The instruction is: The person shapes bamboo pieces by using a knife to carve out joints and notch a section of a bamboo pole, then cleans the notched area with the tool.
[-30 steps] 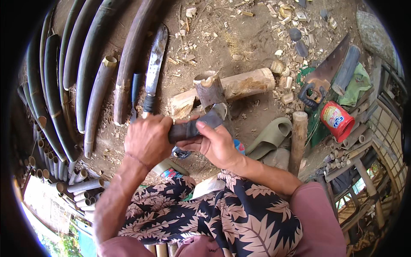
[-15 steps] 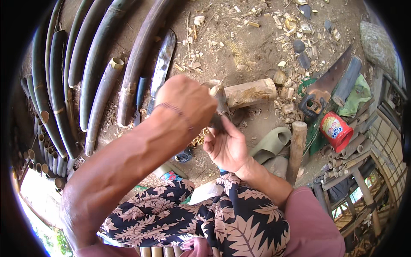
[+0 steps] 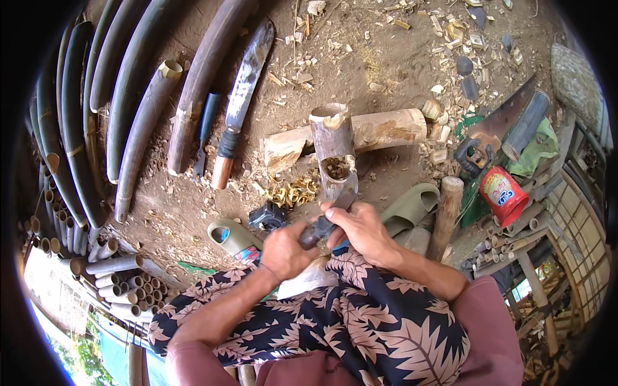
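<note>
My left hand point(image 3: 286, 252) is closed round the handle end of a dark-bladed tool point(image 3: 345, 198), low in front of my lap. Whether it is a knife or a chisel I cannot tell. My right hand point(image 3: 364, 230) is closed at its middle, thumb pressed on the dark part. The blade points up and away, over the near end of a bamboo section point(image 3: 331, 136). This section has an open far end and a cut hole in its near side, with brown bits inside. It lies across a pale split log point(image 3: 389, 130).
A machete point(image 3: 248, 80) and a dark-handled tool point(image 3: 206, 122) lie left, beside long bamboo poles point(image 3: 143, 122). Yellow shavings point(image 3: 293, 192) and a black tape measure point(image 3: 268, 217) are near my left sandal point(image 3: 233, 238). Right are a wooden stake point(image 3: 445, 215), a handsaw point(image 3: 479, 149) and a red container point(image 3: 503, 196).
My left hand has come down from above the bamboo section to the tool's handle. My right hand has shifted slightly right and closed further. The bamboo section and log now show fully.
</note>
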Demonstrator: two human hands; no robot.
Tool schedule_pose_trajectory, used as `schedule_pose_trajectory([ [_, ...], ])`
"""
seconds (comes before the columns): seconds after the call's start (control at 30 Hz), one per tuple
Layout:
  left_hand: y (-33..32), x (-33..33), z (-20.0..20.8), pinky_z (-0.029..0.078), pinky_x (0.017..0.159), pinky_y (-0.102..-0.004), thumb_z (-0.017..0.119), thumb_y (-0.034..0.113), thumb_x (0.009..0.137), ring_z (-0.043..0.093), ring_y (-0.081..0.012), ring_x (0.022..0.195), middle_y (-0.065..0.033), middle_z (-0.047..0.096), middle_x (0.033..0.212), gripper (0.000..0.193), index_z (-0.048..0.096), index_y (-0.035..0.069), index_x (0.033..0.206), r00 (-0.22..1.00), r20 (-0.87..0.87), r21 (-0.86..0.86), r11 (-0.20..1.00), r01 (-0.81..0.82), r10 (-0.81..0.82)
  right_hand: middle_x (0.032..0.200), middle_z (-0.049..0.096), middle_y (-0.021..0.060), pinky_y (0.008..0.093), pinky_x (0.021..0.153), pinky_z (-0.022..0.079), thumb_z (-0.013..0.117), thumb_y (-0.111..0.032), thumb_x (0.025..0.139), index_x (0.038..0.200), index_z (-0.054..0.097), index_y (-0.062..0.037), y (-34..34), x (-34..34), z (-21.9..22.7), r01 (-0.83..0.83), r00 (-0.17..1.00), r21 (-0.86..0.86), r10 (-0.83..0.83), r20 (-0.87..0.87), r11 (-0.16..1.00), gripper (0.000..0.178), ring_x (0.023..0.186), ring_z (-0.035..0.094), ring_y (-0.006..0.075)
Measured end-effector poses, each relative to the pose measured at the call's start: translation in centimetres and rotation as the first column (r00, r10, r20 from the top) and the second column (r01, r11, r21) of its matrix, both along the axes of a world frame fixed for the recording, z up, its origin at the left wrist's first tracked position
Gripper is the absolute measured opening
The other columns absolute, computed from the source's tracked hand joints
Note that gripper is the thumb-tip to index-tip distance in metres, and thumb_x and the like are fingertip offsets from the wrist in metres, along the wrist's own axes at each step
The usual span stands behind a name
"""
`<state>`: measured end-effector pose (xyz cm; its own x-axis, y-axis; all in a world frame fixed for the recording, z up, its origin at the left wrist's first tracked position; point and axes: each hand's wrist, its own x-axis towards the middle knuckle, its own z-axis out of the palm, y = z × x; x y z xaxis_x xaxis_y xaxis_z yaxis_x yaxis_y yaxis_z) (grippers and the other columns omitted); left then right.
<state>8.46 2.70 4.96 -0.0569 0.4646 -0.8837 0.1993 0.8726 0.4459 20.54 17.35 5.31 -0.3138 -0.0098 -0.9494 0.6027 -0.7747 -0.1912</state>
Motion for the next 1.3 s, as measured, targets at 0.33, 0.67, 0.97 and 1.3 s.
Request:
schedule_pose_trajectory([
  [0.33, 4.3, 9.9, 1.3, 0.052, 0.067, -0.0389, 0.071, 0.019, 0.078, 0.066, -0.0251, 0.065, -0.0189, 0.067, 0.074, 0.035, 0.063, -0.004, 0.103, 0.813, 0.020, -0.052, 0.813, -0.580, 0.581, 0.070, 0.067, 0.0098, 0.0299, 0.057, 0.050, 0.055, -0.023, 0.099, 0.097, 0.064, 0.0041, 0.5, 1.5, -1.2, -0.241, 0.971, 0.488, 0.215, 0.109, 0.839, 0.029, 0.062, 0.064, 0.0148],
  [0.67, 5.0, 8.1, 1.9, 0.040, 0.106, -0.0381, 0.076, 0.018, 0.080, 0.048, -0.0262, 0.125, -0.0171, 0.050, 0.132, 0.086, 0.027, -0.005, 0.147, 0.889, 0.417, 0.521, 0.752, -0.405, 0.190, 0.096, 0.054, 0.0151, 0.0350, 0.076, 0.048, 0.060, -0.025, 0.095, 0.136, 0.049, -0.0058, 3.4, 5.0, 3.7, -0.191, 0.744, 0.884, 0.650, -0.153, 0.426, 0.047, 0.082, 0.061, 0.0258],
  [0.97, 9.7, 9.6, -2.2, 0.041, 0.064, -0.0288, 0.050, 0.038, 0.100, 0.050, -0.0113, 0.069, 0.0006, 0.057, 0.079, 0.037, 0.062, 0.006, 0.115, -0.383, 0.546, -0.642, 0.079, -0.763, 0.745, 0.076, 0.066, 0.0139, 0.0425, 0.062, 0.053, 0.066, -0.018, 0.080, 0.101, 0.061, -0.0005, 11.2, -0.7, 4.0, -0.572, -0.137, 0.724, 0.915, 0.378, -0.385, 0.029, 0.072, 0.067, 0.0369],
  [1.3, 7.7, 5.4, -2.7, 0.041, 0.045, -0.0339, 0.050, 0.022, 0.092, 0.051, -0.0137, 0.049, -0.0083, 0.057, 0.057, 0.034, 0.070, -0.005, 0.087, 0.796, 0.171, -0.053, 0.812, -0.581, 0.580, 0.080, 0.066, 0.0298, 0.0533, 0.071, 0.052, 0.060, -0.014, 0.085, 0.120, 0.056, 0.0027, 5.0, 1.9, 0.9, -0.630, 0.617, 0.632, 0.785, 0.053, 0.452, 0.040, 0.077, 0.065, 0.0480],
])
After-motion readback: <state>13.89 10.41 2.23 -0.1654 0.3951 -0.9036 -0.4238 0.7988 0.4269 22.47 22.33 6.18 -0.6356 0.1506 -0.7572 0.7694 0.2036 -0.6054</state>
